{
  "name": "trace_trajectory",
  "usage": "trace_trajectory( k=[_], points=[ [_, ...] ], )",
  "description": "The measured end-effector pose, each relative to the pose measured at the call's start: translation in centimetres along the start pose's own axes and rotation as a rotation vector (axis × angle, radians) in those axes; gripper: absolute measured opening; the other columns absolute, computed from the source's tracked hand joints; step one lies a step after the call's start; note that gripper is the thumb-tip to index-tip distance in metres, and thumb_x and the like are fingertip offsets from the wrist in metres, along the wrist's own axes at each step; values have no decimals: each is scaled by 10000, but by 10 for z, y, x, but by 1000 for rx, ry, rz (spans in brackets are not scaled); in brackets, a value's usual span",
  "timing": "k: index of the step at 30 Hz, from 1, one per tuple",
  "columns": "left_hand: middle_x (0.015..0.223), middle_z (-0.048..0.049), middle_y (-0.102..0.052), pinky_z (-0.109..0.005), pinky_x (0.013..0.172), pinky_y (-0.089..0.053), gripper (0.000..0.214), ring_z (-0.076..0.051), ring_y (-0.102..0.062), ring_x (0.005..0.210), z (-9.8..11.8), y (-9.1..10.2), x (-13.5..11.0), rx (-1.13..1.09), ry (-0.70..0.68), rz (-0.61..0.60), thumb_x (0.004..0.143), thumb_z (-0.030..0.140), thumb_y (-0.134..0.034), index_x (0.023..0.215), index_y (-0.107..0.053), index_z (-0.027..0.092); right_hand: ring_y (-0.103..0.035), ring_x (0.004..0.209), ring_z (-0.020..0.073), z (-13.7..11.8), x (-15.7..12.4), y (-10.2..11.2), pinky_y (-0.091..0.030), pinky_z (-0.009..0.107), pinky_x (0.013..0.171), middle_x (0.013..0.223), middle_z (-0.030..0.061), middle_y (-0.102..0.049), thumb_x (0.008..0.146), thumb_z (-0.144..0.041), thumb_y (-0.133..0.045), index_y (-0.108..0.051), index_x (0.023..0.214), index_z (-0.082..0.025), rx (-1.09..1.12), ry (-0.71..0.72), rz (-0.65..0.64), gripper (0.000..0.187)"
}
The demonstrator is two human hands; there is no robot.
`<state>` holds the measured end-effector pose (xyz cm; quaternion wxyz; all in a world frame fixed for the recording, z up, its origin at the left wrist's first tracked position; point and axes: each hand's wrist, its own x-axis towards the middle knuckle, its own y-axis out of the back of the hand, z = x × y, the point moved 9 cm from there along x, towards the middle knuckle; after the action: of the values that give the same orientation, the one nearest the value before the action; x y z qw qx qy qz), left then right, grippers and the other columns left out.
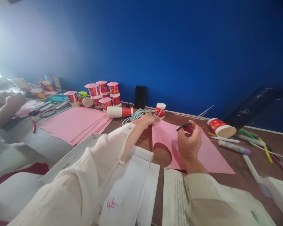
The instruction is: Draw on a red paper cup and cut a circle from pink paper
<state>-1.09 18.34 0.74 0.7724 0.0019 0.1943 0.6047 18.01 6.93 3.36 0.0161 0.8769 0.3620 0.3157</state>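
A pink sheet of paper (pixel 208 152) lies in front of me, with a rounded piece cut out of its left edge. My left hand (pixel 149 120) pinches the sheet's far left corner, just before a red and white paper cup (pixel 159 110) standing upside down; its fingertips are partly hidden. Above the sheet, my right hand (pixel 190 141) is closed around the black handles of a pair of scissors (pixel 200 116). The blades point up and to the right, away from the paper. Bluish cord (pixel 137 116) lies coiled beyond my left wrist.
Stacked cups with pink discs (pixel 93 90) stand along the wall, by nested cups (pixel 119 112) and a phone (pixel 140 96). Pink sheets (pixel 73 122) lie left. A tipped cup (pixel 220 127) and markers (pixel 233 147) lie right. Another person's hands (pixel 13 102) are at far left.
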Motion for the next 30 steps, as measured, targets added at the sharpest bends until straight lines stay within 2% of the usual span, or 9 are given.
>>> trace_trajectory(
  k=[2,3,6,10,13,17,20,24,30],
  points=[
    [778,-32,-684,-263,717,-551,172,-139,-657,702,-16,-10,-13,-143,25,-78,837,325,-632,869,-642,156,-618,870,194,-2,-2,-2,-515,301,699,1015,105,-634,757,-341,-567,-524,1226,-140,39,6,-2,512],
    [748,-28,-672,-254,704,-552,178,-119,-639,654,-25,-15,-18,-318,66,-101,843,329,-631,860,-632,152,-619,860,191,-2,-3,-2,-515,300,701,1009,108,-635,754,-343,-573,-526,1221,-130,60,3,-1,515],
    [670,-18,-644,-263,663,-553,140,-124,-627,601,-49,-34,-33,-604,213,-93,805,254,-684,840,-610,140,-624,867,186,-1,-5,-3,-516,293,713,1009,106,-639,746,-335,-579,-527,1218,-131,112,-38,1,517],
    [654,-65,-662,-307,659,-554,183,-194,-664,648,-52,-60,-50,-613,264,-121,729,207,-758,820,-634,108,-626,898,181,4,-4,-1,-523,299,740,1038,97,-638,748,-325,-591,-515,1246,-157,206,-94,9,530],
    [669,-84,-676,-327,675,-561,140,-216,-681,675,-49,-66,-55,-635,236,-107,791,219,-698,856,-645,107,-627,874,177,6,1,4,-528,331,776,1057,101,-641,740,-313,-626,-524,1257,-159,283,-95,40,549],
    [716,-99,-701,-345,755,-572,146,-222,-706,746,-49,-47,-48,-852,178,-51,887,138,-524,968,-640,99,-633,941,183,1,6,7,-527,360,845,1133,101,-637,737,-306,-667,-542,1261,-191,370,-74,44,550],
    [812,-107,-729,-383,841,-566,214,-239,-713,847,-45,-23,-36,-1043,84,-9,910,153,-483,1067,-623,119,-637,989,193,-10,2,4,-515,374,889,1093,85,-666,744,-315,-701,-561,1254,-209,422,-80,-4,539],
    [1009,-133,-733,-393,960,-522,285,-254,-682,1016,-34,4,-24,-1243,-105,16,927,249,-491,1146,-610,112,-635,920,182,-22,-16,-16,-523,326,785,1001,49,-688,753,-359,-711,-552,1288,-253,457,-181,-245,568],
    [1239,-158,-657,-421,1055,-448,398,-274,-598,1190,-27,23,-20,-1349,-257,16,923,331,-516,1254,-577,120,-588,775,146,-18,-57,-57,-460,258,685,855,14,-650,719,-489,-742,-634,1190,-235,515,-429,-717,546]
  ],
)
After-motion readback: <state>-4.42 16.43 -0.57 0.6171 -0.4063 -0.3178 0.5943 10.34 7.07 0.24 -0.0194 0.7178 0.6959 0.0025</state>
